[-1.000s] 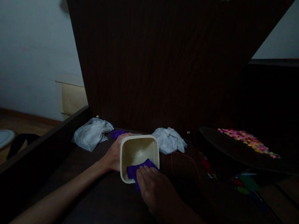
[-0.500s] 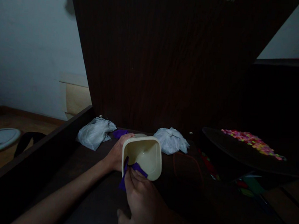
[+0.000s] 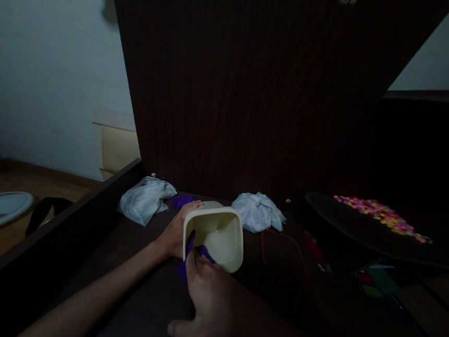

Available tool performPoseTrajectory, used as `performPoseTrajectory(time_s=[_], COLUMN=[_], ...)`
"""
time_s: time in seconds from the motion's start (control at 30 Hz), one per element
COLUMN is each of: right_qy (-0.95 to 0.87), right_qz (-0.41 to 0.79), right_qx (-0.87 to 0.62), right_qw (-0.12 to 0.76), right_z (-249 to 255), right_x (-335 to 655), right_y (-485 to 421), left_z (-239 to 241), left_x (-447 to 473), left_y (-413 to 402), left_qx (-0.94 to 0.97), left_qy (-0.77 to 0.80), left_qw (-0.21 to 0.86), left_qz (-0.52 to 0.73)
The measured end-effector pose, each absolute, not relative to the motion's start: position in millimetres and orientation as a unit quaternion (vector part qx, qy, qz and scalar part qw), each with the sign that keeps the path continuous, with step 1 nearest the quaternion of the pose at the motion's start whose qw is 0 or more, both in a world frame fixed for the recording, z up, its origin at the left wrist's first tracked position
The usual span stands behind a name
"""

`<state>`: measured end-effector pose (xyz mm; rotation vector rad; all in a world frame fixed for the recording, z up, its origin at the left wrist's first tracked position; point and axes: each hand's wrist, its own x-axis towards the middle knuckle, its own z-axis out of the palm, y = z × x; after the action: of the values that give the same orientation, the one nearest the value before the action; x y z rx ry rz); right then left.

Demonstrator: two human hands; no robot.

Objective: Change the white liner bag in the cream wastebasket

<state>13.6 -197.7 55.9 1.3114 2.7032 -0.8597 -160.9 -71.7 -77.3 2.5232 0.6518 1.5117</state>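
"Container (image 3: 224,239), cream, one: location and posture?"

"Between both hands, over the dark surface (image 3: 141,313); tilted, mouth toward the wearer. Contact beneath: cannot tell."

"Hands?"

"Left hand (image 3: 177,230): grasping the outer left side. Right hand (image 3: 213,301): fingers laid on purple cloth (image 3: 205,252) at the near left rim, thumb standing apart; whether those fingers clench the fabric, cannot tell."

"Handling notes?"

"By judgement: container light, stiff, plastic; smooth enough to slip, hardly fragile. Best hold, outer wall below the rim, palm spread. Purple cloth probably thin, soft, limp; best bunched under fingertips."

"Adjacent items?"

"Left bag (image 3: 146,201) and right bag (image 3: 258,212), both pale, crumpled, lying farther back."
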Motion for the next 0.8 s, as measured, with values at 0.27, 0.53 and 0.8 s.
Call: performPoseTrajectory(time_s=[0.27, 0.53, 0.8], right_qy=[0.882, 0.918, 0.914], right_qz=[-0.268, -0.223, -0.248], right_qx=[0.387, 0.324, 0.321], right_qw=[0.029, 0.053, 0.012], right_z=[57, 38, 22], right_x=[24, 25, 26], right_y=[-194, -172, -151], left_z=[-70, -69, -65], left_x=[-157, -155, -152], left_y=[-77, -77, -79], left_qx=[0.854, 0.856, 0.857], left_qy=[0.190, 0.189, 0.184], left_qw=[0.026, 0.000, -0.017], left_qz=[0.484, 0.480, 0.480])
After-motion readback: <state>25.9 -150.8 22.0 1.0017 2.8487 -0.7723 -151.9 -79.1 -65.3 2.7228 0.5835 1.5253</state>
